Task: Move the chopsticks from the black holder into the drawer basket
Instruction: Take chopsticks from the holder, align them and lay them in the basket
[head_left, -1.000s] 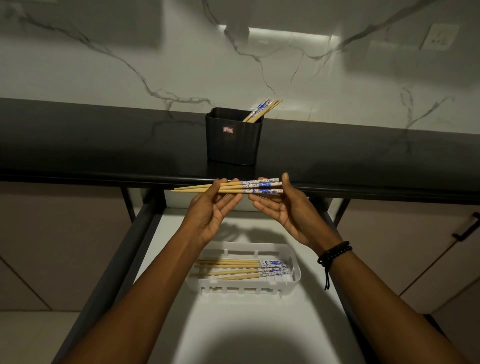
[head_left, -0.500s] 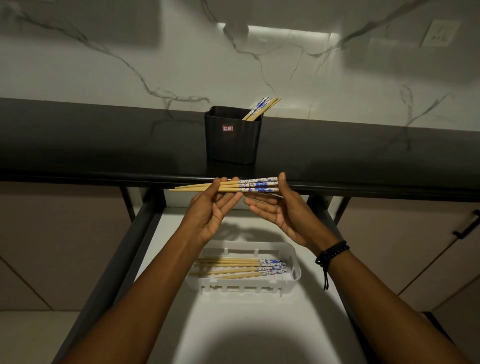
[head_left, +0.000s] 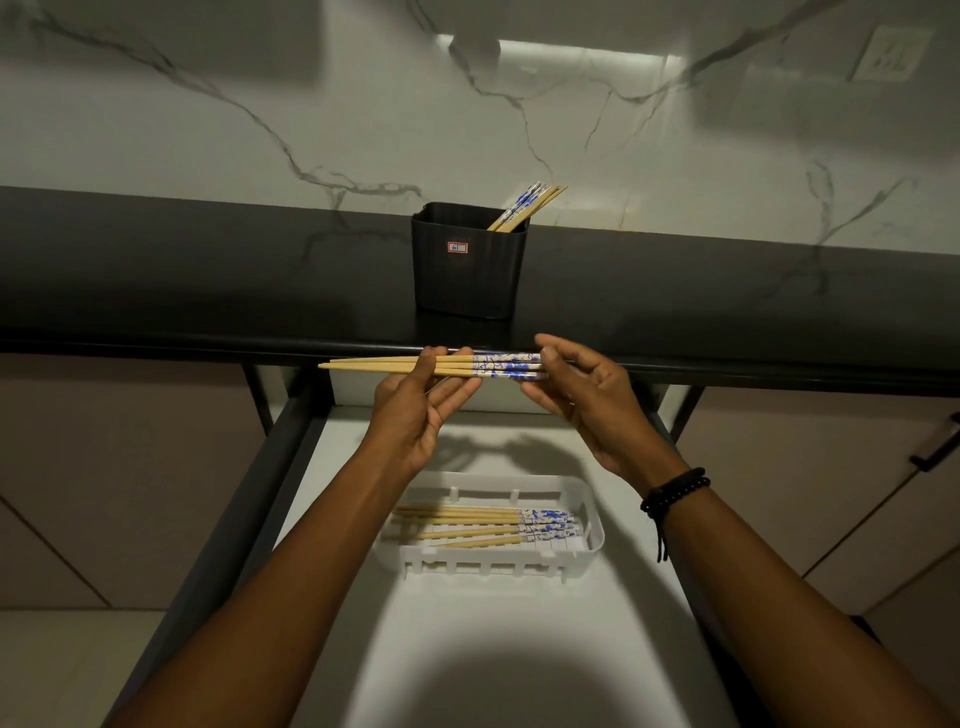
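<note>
A bundle of wooden chopsticks (head_left: 384, 365) with blue-and-white ends lies level between my two hands, just in front of the counter edge. My left hand (head_left: 415, 410) pinches the plain wooden part; my right hand (head_left: 582, 395) holds the patterned end. Behind them the black holder (head_left: 467, 275) stands on the dark counter, with a few chopsticks (head_left: 527, 207) leaning out at its right corner. Below my hands, the white drawer basket (head_left: 592, 540) sits in the open drawer and holds several chopsticks (head_left: 467, 525) laid flat, patterned ends to the right.
The open drawer (head_left: 509, 649) has a white floor and dark side rails. The dark counter (head_left: 208, 280) runs across the view under a marble wall with a socket (head_left: 891, 54) at top right. Cabinet fronts flank the drawer; a handle (head_left: 935, 447) is at right.
The bundle has been squared up: the chopsticks lie tighter and more level. My right fingers have closed over the patterned ends; both hands stay at the counter edge.
</note>
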